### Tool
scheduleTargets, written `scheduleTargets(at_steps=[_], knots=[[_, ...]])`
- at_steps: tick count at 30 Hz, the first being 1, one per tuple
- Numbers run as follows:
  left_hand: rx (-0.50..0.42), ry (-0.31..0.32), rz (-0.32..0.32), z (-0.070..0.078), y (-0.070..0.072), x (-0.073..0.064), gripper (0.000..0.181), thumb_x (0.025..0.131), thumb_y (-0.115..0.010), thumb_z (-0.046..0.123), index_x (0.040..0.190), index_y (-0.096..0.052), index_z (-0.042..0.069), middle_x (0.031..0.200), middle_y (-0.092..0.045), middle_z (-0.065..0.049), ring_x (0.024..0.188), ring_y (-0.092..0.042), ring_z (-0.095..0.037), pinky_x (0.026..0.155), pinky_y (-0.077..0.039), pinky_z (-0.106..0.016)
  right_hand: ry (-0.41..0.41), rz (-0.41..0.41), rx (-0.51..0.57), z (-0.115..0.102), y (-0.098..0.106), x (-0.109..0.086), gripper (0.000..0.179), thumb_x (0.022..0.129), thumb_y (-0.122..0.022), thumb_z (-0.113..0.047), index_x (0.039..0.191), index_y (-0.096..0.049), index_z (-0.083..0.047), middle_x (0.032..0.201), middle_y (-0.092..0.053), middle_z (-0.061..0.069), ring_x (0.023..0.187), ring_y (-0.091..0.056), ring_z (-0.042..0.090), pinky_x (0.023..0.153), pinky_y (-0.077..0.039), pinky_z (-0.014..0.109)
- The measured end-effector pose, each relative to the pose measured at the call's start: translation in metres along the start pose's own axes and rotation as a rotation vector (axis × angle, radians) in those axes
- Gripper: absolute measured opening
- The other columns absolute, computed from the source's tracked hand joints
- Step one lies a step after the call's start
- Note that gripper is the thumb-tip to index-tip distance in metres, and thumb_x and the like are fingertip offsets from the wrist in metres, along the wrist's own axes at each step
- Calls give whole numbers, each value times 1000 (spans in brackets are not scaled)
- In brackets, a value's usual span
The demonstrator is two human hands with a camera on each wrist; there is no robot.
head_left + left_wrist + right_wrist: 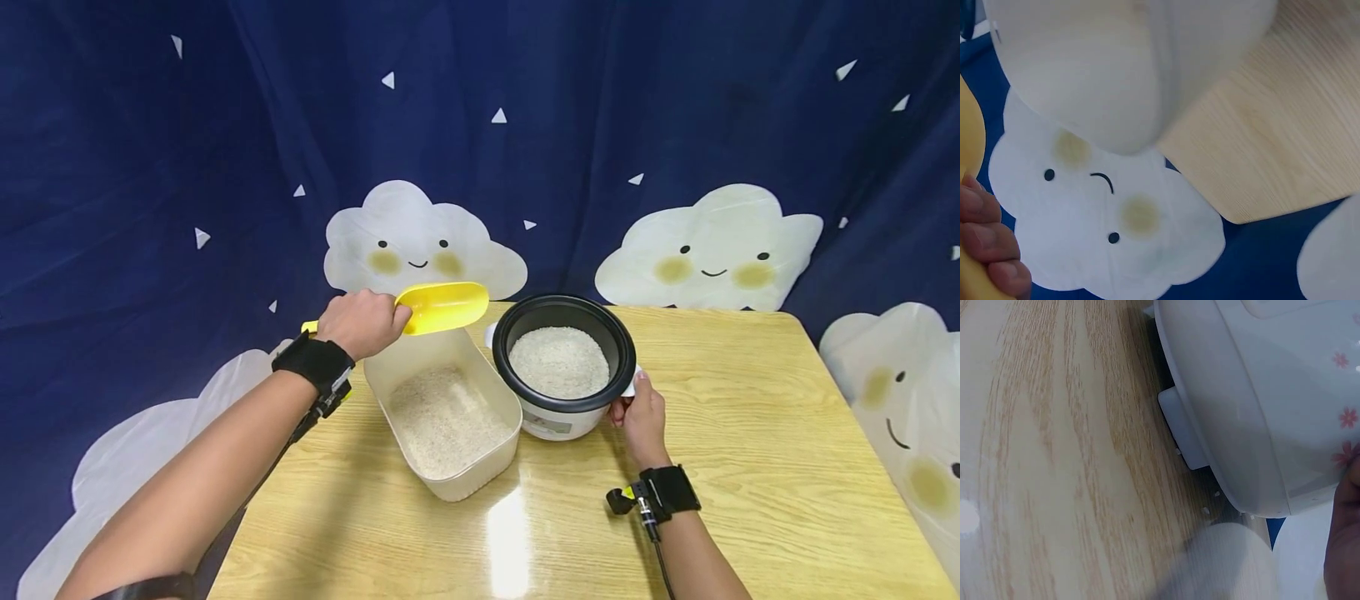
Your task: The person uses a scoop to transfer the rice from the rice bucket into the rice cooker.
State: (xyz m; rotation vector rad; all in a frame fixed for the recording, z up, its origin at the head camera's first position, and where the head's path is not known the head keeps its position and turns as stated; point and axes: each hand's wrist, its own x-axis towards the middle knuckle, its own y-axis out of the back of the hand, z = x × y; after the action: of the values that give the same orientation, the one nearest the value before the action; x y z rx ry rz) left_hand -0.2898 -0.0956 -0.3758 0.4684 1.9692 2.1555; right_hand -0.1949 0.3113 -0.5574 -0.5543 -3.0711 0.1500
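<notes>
My left hand grips a yellow scoop by its handle, above the far end of a cream bin. Bare yellow shows inside the scoop. Rice covers the floor of the bin. Right beside it stands a white rice cooker with a black rim and a heap of rice inside. At the cooker's right side, my right hand holds the white handle, fingers curled under it. In the left wrist view, curled fingers wrap the scoop handle.
A wooden table bears both containers, near its back edge. Behind it hangs a dark blue curtain with smiling clouds. A few loose grains lie by the cooker's foot in the right wrist view. Each wrist wears a strapped camera.
</notes>
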Motion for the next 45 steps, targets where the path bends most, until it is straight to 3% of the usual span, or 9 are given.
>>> scheduleTargets(at_steps=[8,12,20,28,40,45], knots=[[120,-57,10,-12,-7,-9,47,97,-45,31,53,-42,17,54,-37,2,53,-47,-24,45,-33,-37,-26,-9,-21,-9,1,-3,62,113,-22,-28,62,-47,-4,47,-45,-1,41,-42,10,46,-39,26],[159,-79,16,-16,-10,-10,46,98,-46,32,54,-44,17,54,-39,1,54,-48,-25,46,-37,-39,0,-5,-3,1,2,1,63,113,-24,-35,63,-47,-5,47,-45,-2,40,-41,11,45,-38,27],[224,-100,-3,-20,-8,-13,47,99,-48,32,55,-45,15,55,-42,-1,52,-49,-25,46,-43,-43,27,-13,-1,2,2,1,64,113,-26,-39,63,-47,-6,47,-44,-2,40,-41,11,45,-37,27],[266,-89,-131,-13,-13,-7,46,99,-49,31,56,-48,16,56,-46,0,53,-48,-23,51,-43,-39,16,-16,-8,1,1,1,63,113,-25,-37,64,-47,-5,47,-45,-2,41,-41,11,45,-37,27],[348,-114,-249,5,-22,-3,40,99,-56,32,64,-60,14,59,-51,0,54,-50,-22,53,-49,-39,39,-15,20,2,1,1,64,113,-27,-38,64,-48,-3,47,-45,-2,40,-41,11,44,-36,28],[429,-133,-301,15,-29,-2,34,99,-60,30,71,-66,13,64,-56,0,56,-52,-20,58,-54,-38,35,-20,38,3,1,1,63,113,-26,-36,64,-47,-4,47,-44,-1,40,-40,12,44,-36,29]])
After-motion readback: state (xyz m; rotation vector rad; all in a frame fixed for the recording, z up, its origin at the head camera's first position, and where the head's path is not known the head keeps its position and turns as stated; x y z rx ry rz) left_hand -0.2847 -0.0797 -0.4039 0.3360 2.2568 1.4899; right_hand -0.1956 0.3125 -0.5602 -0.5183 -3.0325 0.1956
